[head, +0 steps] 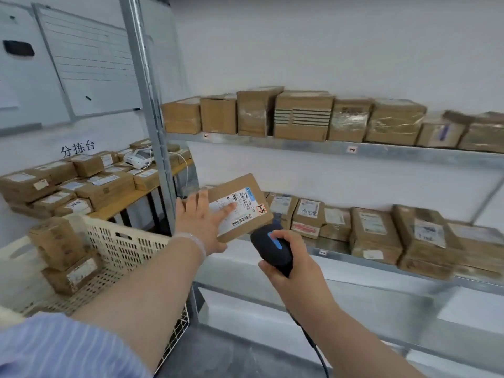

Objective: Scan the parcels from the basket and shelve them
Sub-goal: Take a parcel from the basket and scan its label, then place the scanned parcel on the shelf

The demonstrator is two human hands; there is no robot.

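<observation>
Scanning is in hand: the left hand (201, 223) grips a flat brown cardboard parcel (246, 199) at the left end of the lower grey metal shelf (368, 264). The right hand (290, 266) clasps a black handheld scanner (270, 249) just beneath it. Shelving it there probably follows.

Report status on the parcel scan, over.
Left hand holds parcel, label toward camera. Right hand grips scanner just below it. Thumb lies on label, barcodes uncovered. More parcels wait in basket.

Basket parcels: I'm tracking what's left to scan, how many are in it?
2: an upper parcel stacked on a lower parcel in the basket; others may be hidden beneath.
</observation>
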